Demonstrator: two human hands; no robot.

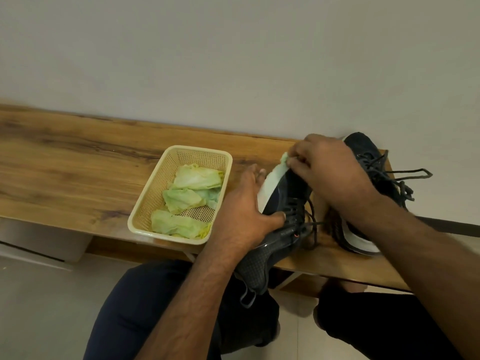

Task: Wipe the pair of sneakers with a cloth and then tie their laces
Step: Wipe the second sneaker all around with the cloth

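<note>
My left hand (244, 203) grips a dark sneaker (272, 240) around its middle, tilted on its side with the white sole edge turned up and the heel hanging off the shelf's front edge. My right hand (330, 170) pinches a pale green cloth (284, 159) and presses it on the toe end of that sneaker. The second dark sneaker (368, 157) lies on the shelf to the right behind my right forearm, its black laces (405, 178) loose and spread out.
A cream plastic basket (179, 157) holding several pale green cloths stands on the wooden shelf (78, 165) just left of my left hand. A plain wall runs behind the shelf. My knees in dark trousers are below the shelf's front edge.
</note>
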